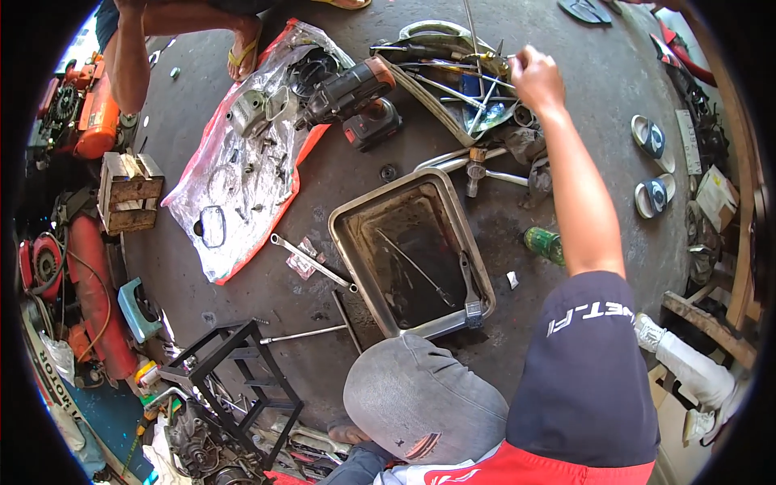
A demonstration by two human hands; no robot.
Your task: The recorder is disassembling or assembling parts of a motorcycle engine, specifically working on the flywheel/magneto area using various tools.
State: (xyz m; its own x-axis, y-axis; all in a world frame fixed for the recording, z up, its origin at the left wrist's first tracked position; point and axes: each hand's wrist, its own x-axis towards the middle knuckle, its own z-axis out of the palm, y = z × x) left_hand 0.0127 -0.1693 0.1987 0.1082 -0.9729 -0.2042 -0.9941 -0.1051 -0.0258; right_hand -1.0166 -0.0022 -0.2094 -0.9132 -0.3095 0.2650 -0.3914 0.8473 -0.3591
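My right hand (537, 78) reaches far out over a metal container (432, 103) heaped with tools. Its fingers are curled closed by the right side of the heap; what they hold, if anything, is hidden. Thin rods and screwdriver-like tools lie crossed beneath it. Left of the container, a cordless impact wrench (343, 93) rests on its side. Nearer me sits a rectangular oil-stained pan (339, 222), holding a long thin rod (416, 267) and a brush (470, 291). Between pan and container is a hammer (475, 170). My left hand is out of sight.
A plastic sheet (194, 206) bears small engine parts. Another person's foot (245, 50) is beyond it. A ring spanner (314, 263) and T-handle wrench (347, 323) lie left of the pan, a green can (544, 244) right. A black metal stand (267, 388) stands near my knee (420, 388).
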